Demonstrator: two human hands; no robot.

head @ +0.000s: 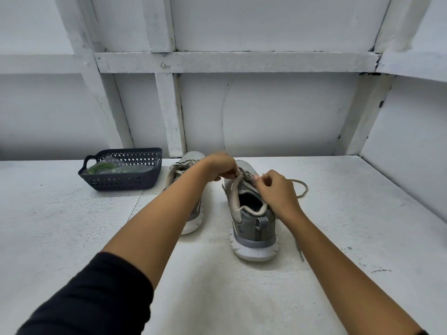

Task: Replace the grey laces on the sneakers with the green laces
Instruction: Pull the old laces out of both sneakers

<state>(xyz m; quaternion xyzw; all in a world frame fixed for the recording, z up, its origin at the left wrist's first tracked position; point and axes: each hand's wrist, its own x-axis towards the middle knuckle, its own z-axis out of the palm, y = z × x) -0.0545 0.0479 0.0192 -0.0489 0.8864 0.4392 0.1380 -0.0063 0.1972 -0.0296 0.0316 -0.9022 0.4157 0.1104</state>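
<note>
Left hand [221, 166] and right hand [274, 189] pinching grey lace [235, 181], right sneaker [251, 213]

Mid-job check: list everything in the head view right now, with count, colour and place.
sneakers: two, grey with white soles, side by side mid-table, heels toward the camera; left one, right one
grey laces: two; one threaded in the left sneaker, one on the right sneaker, its end looped on the table
green laces: count unclear, green, in clear wrap inside the basket
basket: one, dark blue-grey, far left of table
cloth: one, white, under the sneakers
table: one, white
wall: white, panelled, behind
sleeve: one, black, left arm
left hand: fingers pinch the right sneaker's lace
right hand: fingers pinch the same lace
</note>
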